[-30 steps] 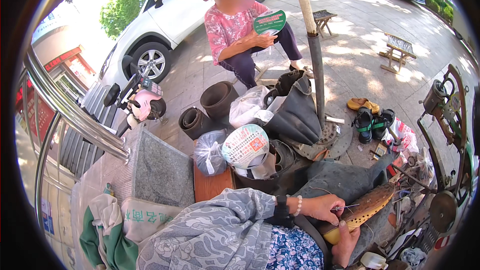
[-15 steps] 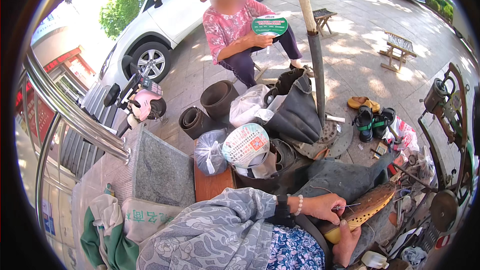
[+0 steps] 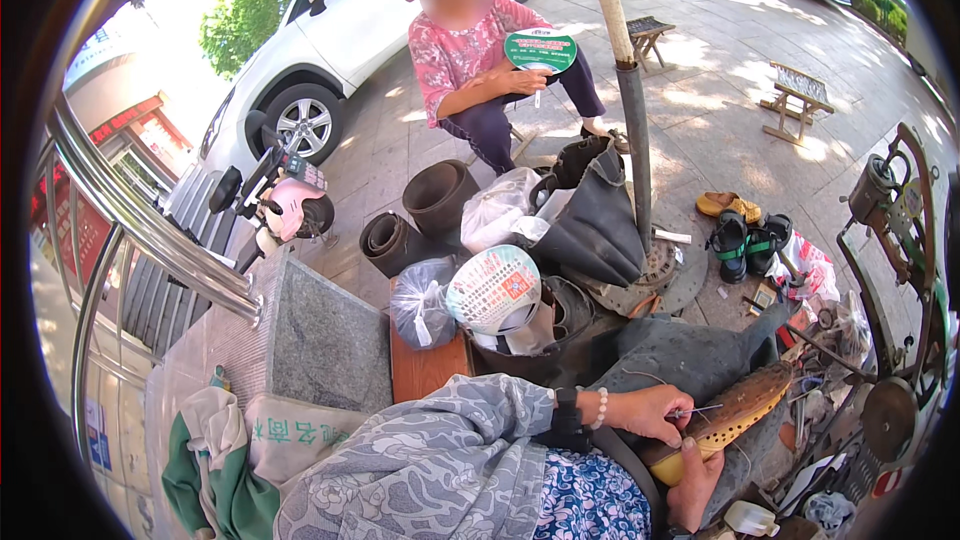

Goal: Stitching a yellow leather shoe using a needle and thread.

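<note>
1. The left hand (image 3: 655,410) pinches a thin needle (image 3: 700,408) that points right, at the shoe.
2. The brown woven shoe (image 3: 740,408) lies slanted, toe up to the right, on the lap.
3. The right hand (image 3: 692,475) holds the shoe's yellow heel from below.
4. Tools and a sewing machine (image 3: 900,230) crowd the right side.

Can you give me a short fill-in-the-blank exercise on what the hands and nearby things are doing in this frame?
1. The left hand pinches a thin ____ against the brown perforated shoe.
2. The right hand supports the shoe from ____.
3. The seated person in the pink top holds a round ____ fan.
4. A pair of green and black ____ sits on the pavement near the pole.

Missing words: needle; below; green; sandals
</note>
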The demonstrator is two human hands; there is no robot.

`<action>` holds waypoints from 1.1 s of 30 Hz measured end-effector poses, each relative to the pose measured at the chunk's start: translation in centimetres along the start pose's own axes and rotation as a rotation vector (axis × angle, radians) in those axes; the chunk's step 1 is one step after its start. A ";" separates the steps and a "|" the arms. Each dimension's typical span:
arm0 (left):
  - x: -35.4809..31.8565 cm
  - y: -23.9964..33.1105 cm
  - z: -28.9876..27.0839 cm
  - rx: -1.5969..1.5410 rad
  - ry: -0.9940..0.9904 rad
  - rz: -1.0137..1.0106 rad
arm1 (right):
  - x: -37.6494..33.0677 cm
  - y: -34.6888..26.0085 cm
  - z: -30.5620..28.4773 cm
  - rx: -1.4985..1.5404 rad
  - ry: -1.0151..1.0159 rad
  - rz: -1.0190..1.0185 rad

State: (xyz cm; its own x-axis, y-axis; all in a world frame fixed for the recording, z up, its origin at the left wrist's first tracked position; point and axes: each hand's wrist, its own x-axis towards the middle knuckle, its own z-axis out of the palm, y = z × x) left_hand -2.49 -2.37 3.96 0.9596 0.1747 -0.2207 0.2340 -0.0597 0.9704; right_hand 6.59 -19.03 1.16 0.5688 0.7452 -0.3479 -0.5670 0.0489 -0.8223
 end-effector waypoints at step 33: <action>-2.8 2.6 -2.0 0.281 0.143 0.099 | 0.2 -1.2 1.0 0.066 -0.069 0.031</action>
State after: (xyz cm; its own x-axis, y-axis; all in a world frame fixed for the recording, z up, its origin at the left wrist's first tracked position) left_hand -4.84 -1.05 7.34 0.9529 0.2893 -0.0915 0.1939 -0.3483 0.9171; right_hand 6.76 -18.28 2.55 0.5093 0.7909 -0.3394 -0.6230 0.0667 -0.7794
